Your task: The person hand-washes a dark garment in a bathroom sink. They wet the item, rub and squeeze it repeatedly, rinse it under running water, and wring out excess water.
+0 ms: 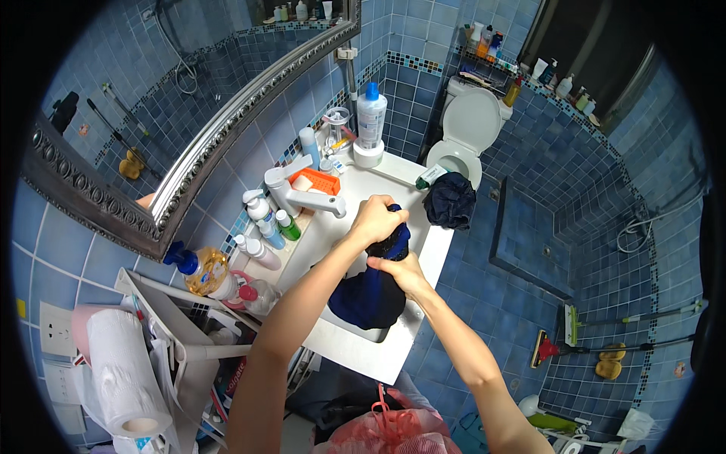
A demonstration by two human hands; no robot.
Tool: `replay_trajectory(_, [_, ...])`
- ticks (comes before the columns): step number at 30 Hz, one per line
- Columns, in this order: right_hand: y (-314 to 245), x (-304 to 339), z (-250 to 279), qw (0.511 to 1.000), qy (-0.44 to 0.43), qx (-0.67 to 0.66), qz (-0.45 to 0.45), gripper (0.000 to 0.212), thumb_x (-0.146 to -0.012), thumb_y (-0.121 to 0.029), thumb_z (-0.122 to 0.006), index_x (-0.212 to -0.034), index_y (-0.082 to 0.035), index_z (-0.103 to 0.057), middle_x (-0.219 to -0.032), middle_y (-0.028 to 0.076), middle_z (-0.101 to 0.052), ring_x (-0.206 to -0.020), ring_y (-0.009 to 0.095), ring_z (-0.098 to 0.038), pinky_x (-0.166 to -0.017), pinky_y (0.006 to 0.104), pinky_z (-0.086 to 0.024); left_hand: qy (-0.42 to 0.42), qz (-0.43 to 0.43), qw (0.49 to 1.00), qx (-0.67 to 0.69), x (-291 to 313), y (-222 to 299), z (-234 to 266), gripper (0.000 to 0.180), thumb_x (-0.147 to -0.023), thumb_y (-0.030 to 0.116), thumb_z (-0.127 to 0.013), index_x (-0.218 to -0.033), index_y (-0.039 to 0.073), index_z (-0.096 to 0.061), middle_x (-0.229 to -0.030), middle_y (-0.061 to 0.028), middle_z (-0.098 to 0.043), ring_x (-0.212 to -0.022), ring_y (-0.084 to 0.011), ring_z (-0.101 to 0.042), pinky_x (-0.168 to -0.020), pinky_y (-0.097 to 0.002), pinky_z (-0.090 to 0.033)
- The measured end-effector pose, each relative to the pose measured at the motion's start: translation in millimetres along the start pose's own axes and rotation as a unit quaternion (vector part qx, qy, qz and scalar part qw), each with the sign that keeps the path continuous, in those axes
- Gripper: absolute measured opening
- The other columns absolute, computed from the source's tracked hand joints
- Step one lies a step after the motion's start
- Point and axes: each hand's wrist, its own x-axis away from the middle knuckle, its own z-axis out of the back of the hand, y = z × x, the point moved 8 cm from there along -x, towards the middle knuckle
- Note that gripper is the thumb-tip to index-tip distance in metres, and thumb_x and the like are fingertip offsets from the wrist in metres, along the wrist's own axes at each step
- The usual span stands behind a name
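Observation:
Over the white sink (363,185), both my hands grip a dark blue and black garment (367,299). My left hand (380,219) is closed round its upper, bunched part, beyond the right hand. Just nearer to me, my right hand (402,274) wraps the cloth below that. The rest of the garment spreads down into the basin and covers much of its near end. Its exact kind cannot be made out. A second dark bundle of cloth (450,200) lies on the sink's far right corner, beside a green and white packet (432,176).
A white faucet (306,198) stands at the left rim, near an orange basket (321,181). Several bottles (268,231) line the left ledge; a large blue-capped bottle (370,117) stands behind. A toilet (469,125) is far right. Paper rolls (125,371) sit lower left.

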Motion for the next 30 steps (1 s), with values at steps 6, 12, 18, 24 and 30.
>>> replay_trajectory(6, [36,-34,30,0.976,0.155,0.153,-0.016,0.042,-0.06,-0.021,-0.078,-0.091,0.003,-0.062,-0.085,0.011,-0.066,-0.074,0.02,-0.063,-0.069,0.0311,-0.05,0.056,0.056,0.992,-0.103,-26,-28,-30,0.038,-0.069,0.03,-0.066,-0.093,0.002,-0.066,-0.092,-0.0224,-0.066,-0.088,-0.0363,-0.064,-0.079,-0.0432,-0.05])
replay_trajectory(12, [25,-24,32,0.991,0.127,0.04,-0.004,0.04,-0.063,-0.018,-0.073,-0.093,0.006,-0.062,-0.088,0.015,-0.065,-0.077,0.022,-0.063,-0.07,0.032,-0.05,0.179,-0.026,0.982,0.063,8,-39,-21,0.07,-0.076,0.046,-0.065,-0.124,-0.001,-0.043,-0.123,-0.0301,-0.045,-0.115,-0.0427,-0.045,-0.096,-0.0444,-0.038])
replay_trajectory(18, [-3,-13,40,0.984,0.095,-0.143,-0.042,0.036,-0.07,-0.022,-0.066,-0.094,0.005,-0.06,-0.084,0.013,-0.063,-0.074,0.021,-0.062,-0.071,0.0322,-0.052,0.149,-0.106,0.981,-0.072,132,-63,-48,0.122,-0.061,0.061,-0.072,-0.144,0.003,-0.005,-0.142,-0.0314,-0.018,-0.135,-0.0425,-0.015,-0.106,-0.0605,-0.008])
replay_trajectory(24, [-58,17,-17,0.969,-0.047,-0.242,-0.02,0.053,-0.074,-0.028,-0.057,-0.11,0.01,-0.049,-0.103,0.023,-0.061,-0.087,0.03,-0.063,-0.083,0.0376,-0.05,0.214,-0.176,0.961,0.018,120,-39,-27,0.119,-0.056,0.027,-0.081,-0.143,-0.001,-0.005,-0.134,-0.0249,-0.039,-0.126,-0.0352,-0.04,-0.109,-0.0517,-0.018])
replay_trajectory(30, [-197,55,-66,0.944,-0.221,-0.157,0.191,0.061,-0.065,-0.037,-0.049,-0.098,0.014,-0.059,-0.096,0.022,-0.064,-0.11,0.038,-0.054,-0.101,0.0422,-0.037,0.126,-0.262,0.926,0.239,114,59,59,0.06,-0.064,0.011,-0.074,-0.118,-0.003,-0.053,-0.103,-0.012,-0.065,-0.096,-0.018,-0.061,-0.087,-0.0313,-0.047])
